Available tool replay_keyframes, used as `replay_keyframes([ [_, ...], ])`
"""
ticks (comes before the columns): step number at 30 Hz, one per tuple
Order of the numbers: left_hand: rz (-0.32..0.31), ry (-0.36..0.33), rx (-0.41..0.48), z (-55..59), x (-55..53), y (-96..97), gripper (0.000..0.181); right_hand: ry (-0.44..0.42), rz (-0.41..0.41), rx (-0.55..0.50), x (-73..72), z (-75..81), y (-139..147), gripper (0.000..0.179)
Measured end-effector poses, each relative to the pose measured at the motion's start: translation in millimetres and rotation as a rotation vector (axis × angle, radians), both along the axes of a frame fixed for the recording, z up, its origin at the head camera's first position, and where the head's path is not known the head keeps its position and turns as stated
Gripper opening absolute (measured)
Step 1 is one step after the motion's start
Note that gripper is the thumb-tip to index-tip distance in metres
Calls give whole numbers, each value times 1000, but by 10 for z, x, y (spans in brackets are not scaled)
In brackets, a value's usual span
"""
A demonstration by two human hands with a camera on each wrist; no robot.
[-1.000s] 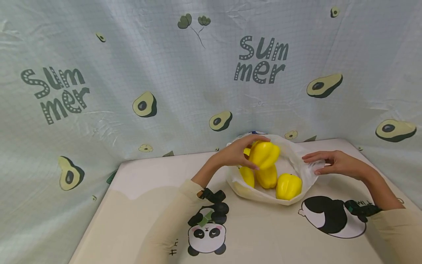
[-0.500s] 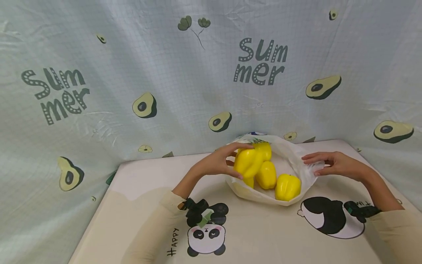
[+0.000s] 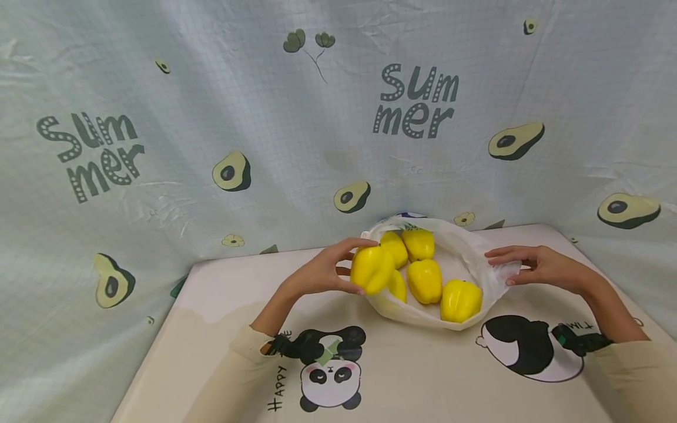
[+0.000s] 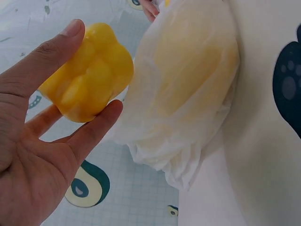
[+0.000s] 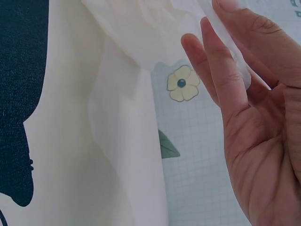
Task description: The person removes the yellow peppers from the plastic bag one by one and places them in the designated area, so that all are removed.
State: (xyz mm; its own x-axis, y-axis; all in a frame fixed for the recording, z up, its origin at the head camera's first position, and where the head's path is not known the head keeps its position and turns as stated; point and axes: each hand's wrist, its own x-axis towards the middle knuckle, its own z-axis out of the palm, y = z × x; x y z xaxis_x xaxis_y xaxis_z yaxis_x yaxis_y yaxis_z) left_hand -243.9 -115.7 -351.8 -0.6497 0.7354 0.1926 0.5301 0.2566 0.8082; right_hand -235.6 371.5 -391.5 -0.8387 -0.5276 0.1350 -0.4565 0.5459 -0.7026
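Note:
My left hand [image 3: 324, 271] grips a yellow bell pepper [image 3: 372, 269] between thumb and fingers, at the left rim of a white plastic bag [image 3: 409, 315]. In the left wrist view the same bell pepper [image 4: 89, 73] is held up beside the bag's outer side [image 4: 188, 70]. Several more yellow bell peppers [image 3: 461, 301] lie inside the bag, whose mouth is spread wide. On the bag's right side my right hand [image 3: 550, 269] pinches the gathered edge of the plastic. The right wrist view shows a fold of thin plastic [image 5: 235, 47] between that hand's thumb and fingers.
The bag stands at the back of a pale table [image 3: 423, 376] printed with a panda [image 3: 331, 379] and another black-and-white figure [image 3: 529, 349]. Right behind the table hangs a curtain [image 3: 285, 117] printed with avocados and lettering.
My left hand has carried the bell pepper left and slightly down, from over the bag's inside to its left rim, uncovering peppers behind. The right hand keeps its hold on the bag.

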Motion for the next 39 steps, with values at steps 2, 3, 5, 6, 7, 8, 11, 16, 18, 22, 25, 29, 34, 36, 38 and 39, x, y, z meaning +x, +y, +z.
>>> replay_keyframes([
  [2, 11, -9, 5, -21, 14, -46, 86, -3, -9, -1, 7, -6, -9, 38],
  [3, 18, -11, 6, -31, 22, -69, 86, -3, -16, 4, 7, -10, -11, 38],
  [5, 32, -18, 9, -43, 42, -109, 86, 1, -28, 13, 8, -12, -12, 39],
  [6, 36, -21, 14, -48, 50, -127, 85, 1, -33, 17, 9, -11, -11, 39],
  [7, 42, -22, 17, -50, 59, -143, 85, 4, -38, 21, 9, -12, -8, 39],
  [8, 45, -19, 20, -49, 69, -159, 86, 8, -42, 22, 9, -11, -5, 40],
  [11, 65, -18, 23, -49, 94, -216, 86, 21, -36, 22, 4, -11, -1, 39],
  [16, 108, -22, 25, -62, 116, -317, 87, 43, -21, 22, 1, -6, -7, 38],
  [18, 124, -19, 28, -65, 121, -356, 88, 39, -28, 28, -1, -2, -10, 38],
  [22, 147, -16, 30, -65, 127, -425, 87, 15, -38, 26, -4, 1, -14, 39],
  [25, 157, -15, 28, -63, 128, -467, 87, 4, -40, 15, -3, -5, -20, 39],
  [29, 173, -8, 27, -58, 134, -514, 88, 10, -45, 21, 4, -11, -37, 38],
  [34, 200, -2, 22, -60, 145, -573, 89, 22, -36, 32, 7, 3, -64, 34],
  [36, 216, 3, 17, -61, 152, -599, 90, 24, -28, 31, 4, 10, -73, 33],
  [38, 230, 8, 10, -62, 161, -625, 89, 26, -20, 30, 0, 14, -79, 32],
  [39, 236, 7, 8, -64, 166, -640, 89, 24, -16, 26, -2, 14, -81, 32],
])
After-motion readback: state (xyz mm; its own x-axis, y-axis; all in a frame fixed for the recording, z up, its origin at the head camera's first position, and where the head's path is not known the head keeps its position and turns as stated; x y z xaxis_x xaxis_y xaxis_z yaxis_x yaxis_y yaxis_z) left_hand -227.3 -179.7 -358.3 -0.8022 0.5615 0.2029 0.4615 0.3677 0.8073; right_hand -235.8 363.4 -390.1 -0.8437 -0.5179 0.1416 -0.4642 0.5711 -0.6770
